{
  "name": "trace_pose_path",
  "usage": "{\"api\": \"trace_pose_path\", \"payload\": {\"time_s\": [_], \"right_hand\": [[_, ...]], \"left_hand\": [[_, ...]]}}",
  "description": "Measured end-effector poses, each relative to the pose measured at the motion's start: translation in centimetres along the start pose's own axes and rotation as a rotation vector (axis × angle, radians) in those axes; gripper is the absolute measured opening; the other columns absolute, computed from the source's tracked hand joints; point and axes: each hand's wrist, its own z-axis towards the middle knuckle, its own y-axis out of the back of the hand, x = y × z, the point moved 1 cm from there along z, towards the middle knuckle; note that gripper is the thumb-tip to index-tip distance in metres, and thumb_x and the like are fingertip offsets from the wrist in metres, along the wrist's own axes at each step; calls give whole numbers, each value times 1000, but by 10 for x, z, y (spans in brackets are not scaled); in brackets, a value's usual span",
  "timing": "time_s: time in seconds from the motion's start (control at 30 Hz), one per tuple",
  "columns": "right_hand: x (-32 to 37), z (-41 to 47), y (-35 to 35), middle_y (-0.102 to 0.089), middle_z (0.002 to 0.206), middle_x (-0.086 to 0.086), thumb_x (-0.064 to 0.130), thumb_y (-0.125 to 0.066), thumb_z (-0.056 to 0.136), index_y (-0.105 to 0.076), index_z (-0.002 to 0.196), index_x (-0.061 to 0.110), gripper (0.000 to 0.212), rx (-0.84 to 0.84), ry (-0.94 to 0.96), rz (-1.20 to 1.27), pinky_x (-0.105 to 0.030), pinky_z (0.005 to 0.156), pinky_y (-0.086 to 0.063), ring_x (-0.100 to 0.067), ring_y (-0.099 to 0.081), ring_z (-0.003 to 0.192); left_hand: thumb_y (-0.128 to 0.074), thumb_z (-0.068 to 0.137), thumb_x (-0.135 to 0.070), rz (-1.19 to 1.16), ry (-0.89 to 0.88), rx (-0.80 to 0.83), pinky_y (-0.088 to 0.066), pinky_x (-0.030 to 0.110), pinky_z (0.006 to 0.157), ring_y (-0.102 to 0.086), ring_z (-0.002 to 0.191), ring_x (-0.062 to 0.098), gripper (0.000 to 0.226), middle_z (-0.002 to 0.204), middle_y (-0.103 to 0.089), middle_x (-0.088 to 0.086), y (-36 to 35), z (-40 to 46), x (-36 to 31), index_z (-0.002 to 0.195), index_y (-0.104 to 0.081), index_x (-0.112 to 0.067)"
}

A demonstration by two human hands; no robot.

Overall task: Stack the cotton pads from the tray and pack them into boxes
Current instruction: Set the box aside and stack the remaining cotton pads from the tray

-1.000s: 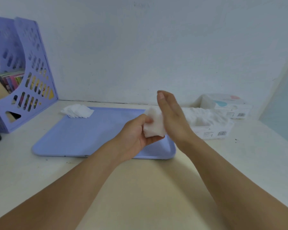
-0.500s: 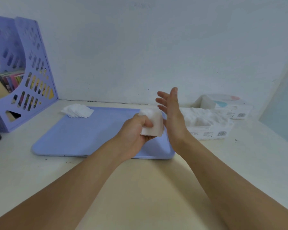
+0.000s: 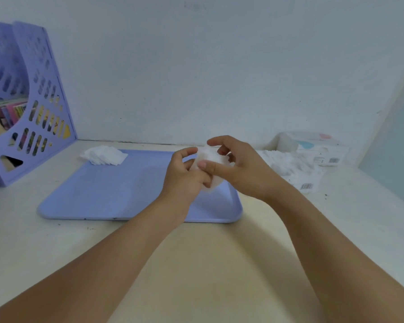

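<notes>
A white stack of cotton pads (image 3: 210, 157) is held above the right end of the lilac tray (image 3: 117, 190). My left hand (image 3: 184, 177) grips it from the left and below. My right hand (image 3: 238, 169) curls round it from the right, thumb across its front. Both hands hide most of the stack. A loose pile of pads (image 3: 104, 155) lies on the tray's far left corner. To the right stands an open white box (image 3: 296, 173) filled with pads, and a closed box (image 3: 313, 148) stands behind it.
A lilac perforated file holder (image 3: 30, 108) with books stands at the far left on the cream table (image 3: 196, 264). A white wall runs behind, and a pale blue surface rises at the far right.
My right hand went from flat and open beside the stack to curled round it. The stack has stayed above the tray's right end.
</notes>
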Motion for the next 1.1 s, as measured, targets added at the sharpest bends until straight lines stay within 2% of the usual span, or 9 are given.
{"api": "trace_pose_path", "payload": {"time_s": [0.1,0.2,0.27,0.33,0.47,0.63,0.8,0.97,1.1], "right_hand": [[-1,2,-10,-61,86,3,41,-61,99,-64,110,13,30,-44,-62,115,-43,82,-54,-15,-60,80],[-3,3,-12,-55,82,0,44,-44,105,-55,81,12,41,-126,-129,183,-40,74,-47,-16,-55,76],[2,2,-9,-61,93,-4,54,-39,103,-60,91,10,50,-150,-142,223,-30,75,-47,-13,-60,83],[6,-1,-4,-68,102,-10,53,-47,102,-59,111,1,53,-158,-126,277,-24,78,-50,-9,-66,87],[-4,-6,37,-72,95,-6,38,-73,91,-67,105,9,33,-64,-133,281,-36,81,-59,-14,-72,91],[-32,-13,81,-69,75,10,8,-73,91,-70,110,7,20,7,-176,376,-35,85,-60,-12,-70,84],[-41,0,68,-69,109,-10,25,-48,102,-66,110,8,26,-71,-292,494,-34,80,-57,-20,-67,97],[-35,9,47,-69,127,0,72,-56,81,-44,146,19,85,-47,-334,443,-42,96,-56,-14,-70,110],[-41,4,61,-73,116,-7,46,-63,97,-60,128,15,44,-119,-267,369,-37,82,-60,-21,-73,101]], "left_hand": [[-54,48,-2,-284,101,-1,-57,32,75,-71,104,26,85,122,-70,13,-7,3,-2,131,-60,-15],[-53,66,-1,-365,156,-2,-54,29,70,-70,92,23,62,103,-72,9,-28,3,-8,127,-64,-8],[-50,82,-2,-348,134,-22,-49,28,72,-66,82,21,30,80,-70,4,-43,2,-16,105,-70,0],[-50,88,-12,-383,140,42,-48,26,79,-65,86,20,21,80,-68,4,-57,0,-24,86,-69,-5],[-42,93,-7,-388,174,116,-54,32,74,-69,80,22,26,85,-71,8,-75,6,-30,91,-68,-6],[-50,87,5,-218,60,74,-52,40,89,-61,102,26,39,109,-61,8,-85,20,-25,121,-55,-15],[-45,94,-9,-116,-80,64,-49,31,83,-59,114,25,44,125,-56,9,-97,20,-15,131,-47,-32],[-44,89,-31,-179,-100,55,-54,39,93,-64,115,19,42,136,-57,9,-108,19,-11,130,-46,-36],[-51,98,-14,-297,-26,112,-53,43,97,-66,113,27,35,133,-58,13,-104,26,-7,130,-47,-29]]}}
